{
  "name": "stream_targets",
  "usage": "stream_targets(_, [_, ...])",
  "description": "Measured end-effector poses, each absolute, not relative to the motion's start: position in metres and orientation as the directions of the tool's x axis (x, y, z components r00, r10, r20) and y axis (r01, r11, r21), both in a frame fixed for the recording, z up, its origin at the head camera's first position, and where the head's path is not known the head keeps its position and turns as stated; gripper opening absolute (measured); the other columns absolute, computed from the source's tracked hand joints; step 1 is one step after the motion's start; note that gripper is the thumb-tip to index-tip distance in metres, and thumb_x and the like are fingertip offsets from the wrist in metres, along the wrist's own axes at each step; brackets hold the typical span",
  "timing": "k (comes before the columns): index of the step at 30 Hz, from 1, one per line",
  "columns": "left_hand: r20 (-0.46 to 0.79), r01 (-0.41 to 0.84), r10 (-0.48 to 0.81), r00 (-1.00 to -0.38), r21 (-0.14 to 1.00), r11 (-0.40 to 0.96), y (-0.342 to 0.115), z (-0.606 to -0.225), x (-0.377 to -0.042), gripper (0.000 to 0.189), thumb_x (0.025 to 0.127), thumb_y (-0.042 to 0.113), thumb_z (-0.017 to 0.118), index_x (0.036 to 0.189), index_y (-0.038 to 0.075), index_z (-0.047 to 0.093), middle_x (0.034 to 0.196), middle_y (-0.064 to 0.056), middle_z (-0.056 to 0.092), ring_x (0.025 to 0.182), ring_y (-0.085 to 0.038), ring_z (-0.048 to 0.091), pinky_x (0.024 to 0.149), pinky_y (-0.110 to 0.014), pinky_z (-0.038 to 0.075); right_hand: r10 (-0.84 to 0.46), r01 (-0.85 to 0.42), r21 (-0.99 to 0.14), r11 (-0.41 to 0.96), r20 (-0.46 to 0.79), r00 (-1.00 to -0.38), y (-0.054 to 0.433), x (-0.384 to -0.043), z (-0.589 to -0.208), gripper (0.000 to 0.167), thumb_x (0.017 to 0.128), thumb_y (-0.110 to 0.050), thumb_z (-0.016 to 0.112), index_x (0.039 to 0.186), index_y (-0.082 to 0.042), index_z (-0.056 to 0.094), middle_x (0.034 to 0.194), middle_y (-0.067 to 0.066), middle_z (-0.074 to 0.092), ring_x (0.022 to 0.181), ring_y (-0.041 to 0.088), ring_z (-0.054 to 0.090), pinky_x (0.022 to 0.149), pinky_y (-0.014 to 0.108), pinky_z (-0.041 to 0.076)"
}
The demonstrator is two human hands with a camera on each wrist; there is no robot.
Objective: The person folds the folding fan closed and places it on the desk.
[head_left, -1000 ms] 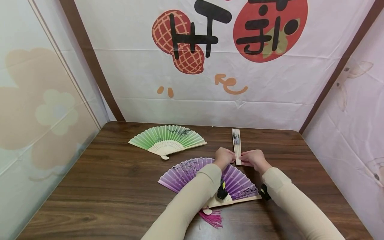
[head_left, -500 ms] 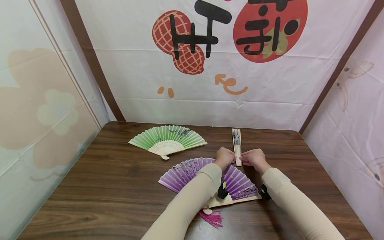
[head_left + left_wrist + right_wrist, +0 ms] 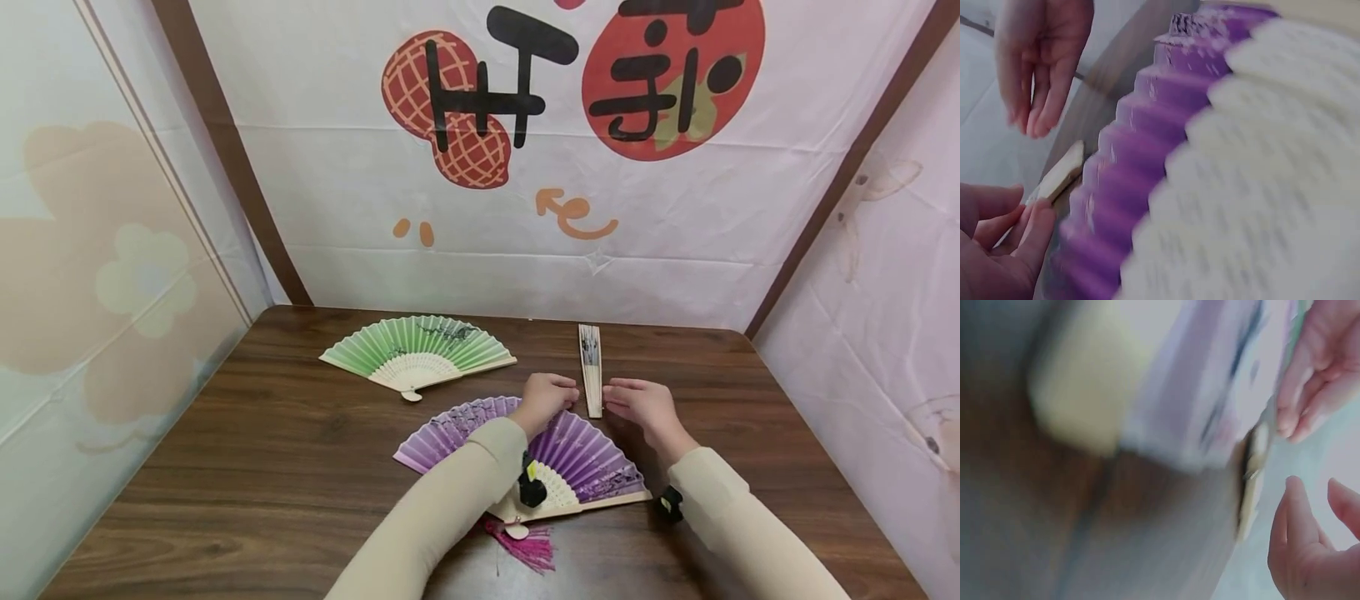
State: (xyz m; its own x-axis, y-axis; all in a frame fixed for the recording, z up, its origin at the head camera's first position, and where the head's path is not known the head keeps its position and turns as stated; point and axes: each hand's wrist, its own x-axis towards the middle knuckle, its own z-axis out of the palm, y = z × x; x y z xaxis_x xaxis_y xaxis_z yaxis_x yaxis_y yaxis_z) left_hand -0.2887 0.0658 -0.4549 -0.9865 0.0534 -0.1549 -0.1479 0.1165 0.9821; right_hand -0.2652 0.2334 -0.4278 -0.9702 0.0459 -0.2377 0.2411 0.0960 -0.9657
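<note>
A folded hand fan [image 3: 590,375] with pale ribs and a grey-patterned end lies lengthwise on the table. My left hand [image 3: 546,402] is just left of its lower half, fingers extended and holding nothing. On the other side, my right hand [image 3: 647,407] is held with loose fingers, a small gap from the ribs. Below my left wrist a purple fan [image 3: 592,454] lies spread, partly covered by my sleeve, with a magenta tassel [image 3: 528,552] at its pivot. In the left wrist view the folded fan [image 3: 1063,172] shows between both hands; in the right wrist view the purple fan is blurred.
A green fan [image 3: 427,350] lies spread at the back left of the brown wooden table [image 3: 225,467]. Printed white cloth [image 3: 337,192] hangs behind the table and along both sides.
Both hands have let go of the folded fan's lower end and moved apart, the left one leftward, the right one slightly to the right. The fans have stayed in place.
</note>
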Motion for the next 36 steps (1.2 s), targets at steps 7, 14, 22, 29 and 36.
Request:
stream_targets(7, [-0.081,-0.073,0.045,-0.996,0.985,0.155,0.013,-0.455,-0.281,0.034,0.087,0.004,0.071,0.120,-0.006,0.067,0.110,-0.019,0.074,0.100,-0.029,0.072,0.085,-0.026,0.062,-0.095,0.265,-0.964,-0.014,-0.262,-0.960,0.226,-0.234,-0.426,0.052,0.097,-0.002,0.061,0.139,0.020,0.040,0.109,0.012,0.074,0.090,0.008,0.072,0.093,0.027,0.060])
stream_targets(14, [-0.070,-0.065,0.028,-0.997,0.985,0.160,-0.038,-0.454,-0.273,0.037,0.091,0.006,0.068,0.126,-0.005,0.063,0.120,-0.021,0.070,0.109,-0.029,0.069,0.096,-0.033,0.059,-0.223,0.290,-0.953,-0.081,-0.267,-0.938,0.224,-0.213,-0.431,0.052,0.100,0.002,0.052,0.141,0.024,0.030,0.118,0.021,0.070,0.096,0.011,0.072,0.096,0.027,0.059])
stream_targets(22, [-0.069,-0.067,0.002,-0.998,0.978,0.196,-0.080,-0.450,-0.256,0.041,0.093,0.008,0.067,0.132,-0.002,0.060,0.128,-0.021,0.066,0.116,-0.031,0.065,0.107,-0.041,0.053,-0.323,0.311,-0.945,-0.098,-0.266,-0.908,0.219,-0.195,-0.437,0.057,0.098,-0.004,0.059,0.138,0.026,0.031,0.109,0.008,0.075,0.098,0.010,0.072,0.097,0.026,0.058])
stream_targets(29, [-0.056,-0.058,-0.014,-0.998,0.976,0.210,-0.105,-0.449,-0.243,0.044,0.093,0.009,0.068,0.133,-0.005,0.058,0.131,-0.024,0.063,0.118,-0.034,0.064,0.106,-0.041,0.053,-0.386,0.339,-0.934,-0.111,-0.274,-0.881,0.221,-0.178,-0.439,0.033,0.098,-0.008,0.060,0.125,0.011,0.056,0.106,0.003,0.075,0.100,0.011,0.071,0.096,0.026,0.059])
stream_targets(36, [-0.085,-0.092,-0.039,-0.996,0.974,0.209,-0.132,-0.450,-0.233,0.046,0.092,0.005,0.068,0.135,-0.007,0.056,0.133,-0.026,0.061,0.121,-0.034,0.063,0.102,-0.034,0.056,-0.448,0.370,-0.923,-0.103,-0.288,-0.846,0.224,-0.164,-0.441,0.028,0.100,-0.012,0.059,0.122,0.005,0.060,0.108,0.002,0.075,0.102,0.011,0.071,0.096,0.026,0.059])
